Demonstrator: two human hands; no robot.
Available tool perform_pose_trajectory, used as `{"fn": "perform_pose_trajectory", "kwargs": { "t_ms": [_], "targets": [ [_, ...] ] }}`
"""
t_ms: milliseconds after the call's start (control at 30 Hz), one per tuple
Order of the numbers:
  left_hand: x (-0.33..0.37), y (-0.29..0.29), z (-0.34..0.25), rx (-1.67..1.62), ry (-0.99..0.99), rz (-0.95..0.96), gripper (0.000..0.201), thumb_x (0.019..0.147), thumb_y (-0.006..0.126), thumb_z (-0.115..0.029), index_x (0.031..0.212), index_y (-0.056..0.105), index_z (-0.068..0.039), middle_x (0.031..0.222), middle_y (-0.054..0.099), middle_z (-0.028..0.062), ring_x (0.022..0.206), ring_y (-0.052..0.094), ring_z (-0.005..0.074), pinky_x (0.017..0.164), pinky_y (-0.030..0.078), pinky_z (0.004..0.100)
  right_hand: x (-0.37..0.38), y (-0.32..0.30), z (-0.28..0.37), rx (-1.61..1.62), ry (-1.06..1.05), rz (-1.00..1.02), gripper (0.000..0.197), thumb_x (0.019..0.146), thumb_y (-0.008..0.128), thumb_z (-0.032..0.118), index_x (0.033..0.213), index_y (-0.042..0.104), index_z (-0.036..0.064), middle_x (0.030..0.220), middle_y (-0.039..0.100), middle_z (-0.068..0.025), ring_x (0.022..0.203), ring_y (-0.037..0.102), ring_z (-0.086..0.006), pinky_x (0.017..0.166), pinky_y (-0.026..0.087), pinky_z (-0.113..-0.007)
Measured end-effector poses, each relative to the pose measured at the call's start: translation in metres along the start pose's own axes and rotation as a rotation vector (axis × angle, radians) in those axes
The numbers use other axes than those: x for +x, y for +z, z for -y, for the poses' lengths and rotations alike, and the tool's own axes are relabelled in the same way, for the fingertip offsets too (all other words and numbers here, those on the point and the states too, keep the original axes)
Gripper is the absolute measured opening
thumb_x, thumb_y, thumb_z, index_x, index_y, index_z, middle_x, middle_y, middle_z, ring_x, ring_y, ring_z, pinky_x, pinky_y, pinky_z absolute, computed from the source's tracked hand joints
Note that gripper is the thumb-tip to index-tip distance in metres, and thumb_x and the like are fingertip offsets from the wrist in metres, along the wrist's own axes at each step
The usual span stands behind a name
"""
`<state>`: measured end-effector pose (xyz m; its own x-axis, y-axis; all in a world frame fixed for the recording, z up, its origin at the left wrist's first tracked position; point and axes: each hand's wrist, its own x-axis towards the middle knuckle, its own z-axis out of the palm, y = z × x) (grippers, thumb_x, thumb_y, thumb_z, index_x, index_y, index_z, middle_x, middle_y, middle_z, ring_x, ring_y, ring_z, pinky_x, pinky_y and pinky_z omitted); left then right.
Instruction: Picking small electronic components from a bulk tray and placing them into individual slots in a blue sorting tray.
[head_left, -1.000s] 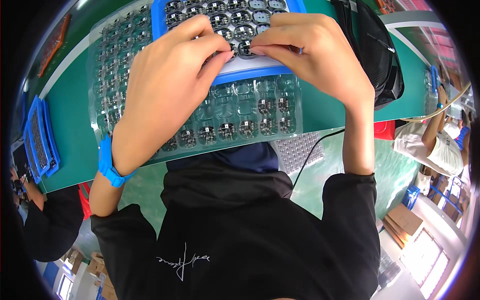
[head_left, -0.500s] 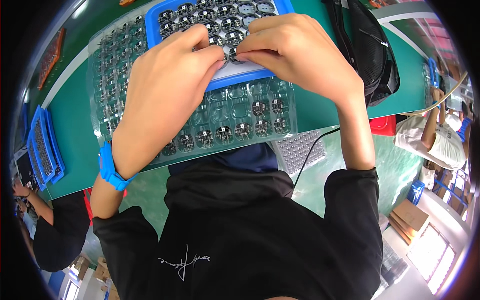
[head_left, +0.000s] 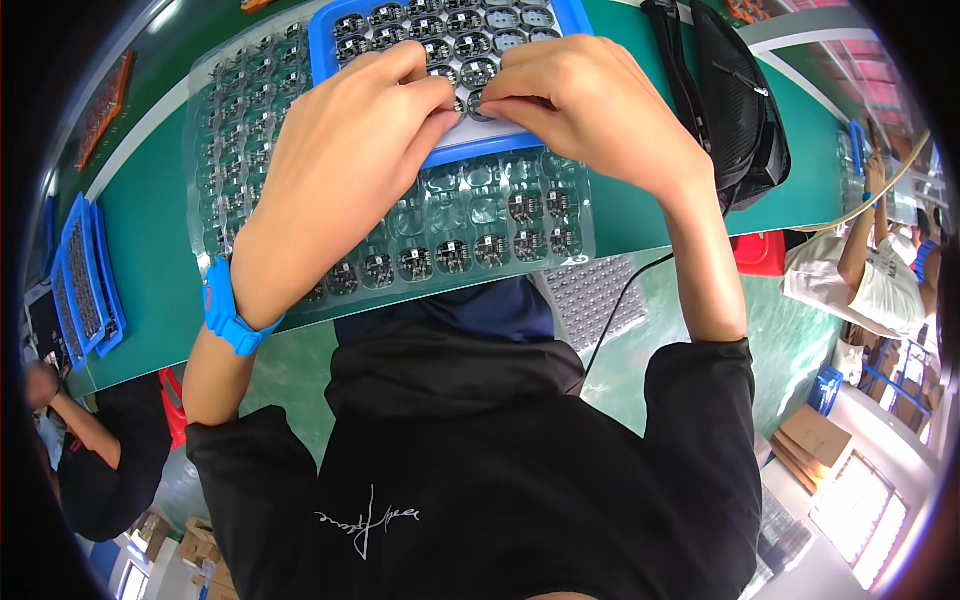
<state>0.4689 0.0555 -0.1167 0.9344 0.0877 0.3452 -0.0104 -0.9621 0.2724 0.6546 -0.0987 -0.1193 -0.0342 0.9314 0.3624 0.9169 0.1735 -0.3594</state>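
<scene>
Both my hands are over a blue-rimmed tray [head_left: 490, 147] with a white bed, filled with rows of small round electronic parts [head_left: 478, 72]. My left hand [head_left: 355, 165], a blue band on its wrist, has thumb and index finger pinched at a part on the tray's near edge; the fingers partly hide it. Beside it, my right hand [head_left: 605, 115] pinches the edge of a neighbouring round electronic part [head_left: 475, 105], also partly covered. The two sets of fingertips are close together but apart. Some parts at the tray's far right look paler, like bare grey housings.
Clear plastic blister trays [head_left: 405, 215] lie under and left of the blue tray, some pockets holding dark parts. A black bag [head_left: 740, 110] sits at the right. More blue trays [head_left: 85, 280] are at the left edge. Other people work on both sides.
The view has shifted slightly, so the trays appear a little further right and up. Both hands keep their pinch at the same place on the blue tray.
</scene>
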Motion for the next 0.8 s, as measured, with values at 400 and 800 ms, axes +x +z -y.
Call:
{"fn": "perform_pose_trajectory", "kwargs": {
  "t_ms": [400,800],
  "targets": [
    [-0.028,-0.015,0.063,-0.062,-0.520,-0.200,0.031,0.106,0.072,-0.028,0.126,0.062,-0.006,0.089,0.071,0.0027,0.067,0.055,0.0068,0.059,0.041,0.0285,-0.008,-0.024,0.000,-0.270,0.450,-0.316,0.018,0.098,0.074,0.017,0.104,0.078,0.0006,0.094,0.070,-0.0145,0.083,0.068,-0.0305,0.075,0.054,-0.041],
    [-0.039,-0.008,0.045,-0.204,-0.425,-0.304,0.026,0.100,0.077,-0.018,0.121,0.066,-0.007,0.097,0.069,0.0072,0.073,0.060,0.0153,0.068,0.049,0.0326,-0.053,0.001,-0.004,-0.104,0.612,-0.379,0.036,0.102,0.073,0.021,0.132,0.073,0.0005,0.092,0.073,-0.0104,0.074,0.061,-0.0173,0.068,0.052,-0.032]
  ]
}}
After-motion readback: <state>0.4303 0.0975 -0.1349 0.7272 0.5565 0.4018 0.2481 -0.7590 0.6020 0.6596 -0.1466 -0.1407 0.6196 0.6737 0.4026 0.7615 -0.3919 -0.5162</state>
